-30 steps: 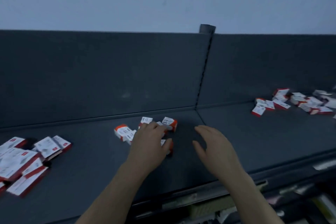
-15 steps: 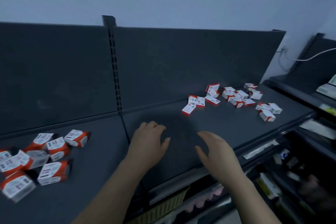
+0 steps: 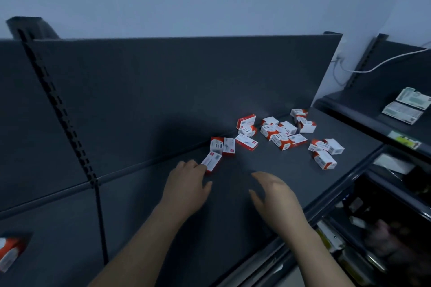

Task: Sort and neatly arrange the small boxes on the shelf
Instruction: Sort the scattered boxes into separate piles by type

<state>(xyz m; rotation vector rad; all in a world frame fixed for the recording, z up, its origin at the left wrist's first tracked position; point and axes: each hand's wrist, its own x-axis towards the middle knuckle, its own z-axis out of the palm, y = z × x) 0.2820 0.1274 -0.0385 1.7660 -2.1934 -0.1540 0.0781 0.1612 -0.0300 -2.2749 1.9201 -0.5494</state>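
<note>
Several small red-and-white boxes (image 3: 282, 134) lie scattered on the dark grey shelf (image 3: 245, 193), toward its right end by the back panel. The nearest box (image 3: 211, 161) lies flat at the left of the group. My left hand (image 3: 185, 187) reaches over the shelf, palm down, and its fingertips touch that box's near end. My right hand (image 3: 274, 196) hovers to the right, fingers relaxed and slightly spread, holding nothing. One more red-and-white box (image 3: 9, 253) sits at the far left edge.
A slotted upright (image 3: 63, 119) divides the back panel on the left. A second shelf (image 3: 373, 123) at the right carries pale green packets (image 3: 407, 106), with a white cable (image 3: 382, 63) above. Lower shelves with goods show at the bottom right.
The view has swung right, bringing the right-hand cluster of boxes close. My left hand left the middle pile and now reaches the nearest box of this cluster. My right hand moved along, still empty.
</note>
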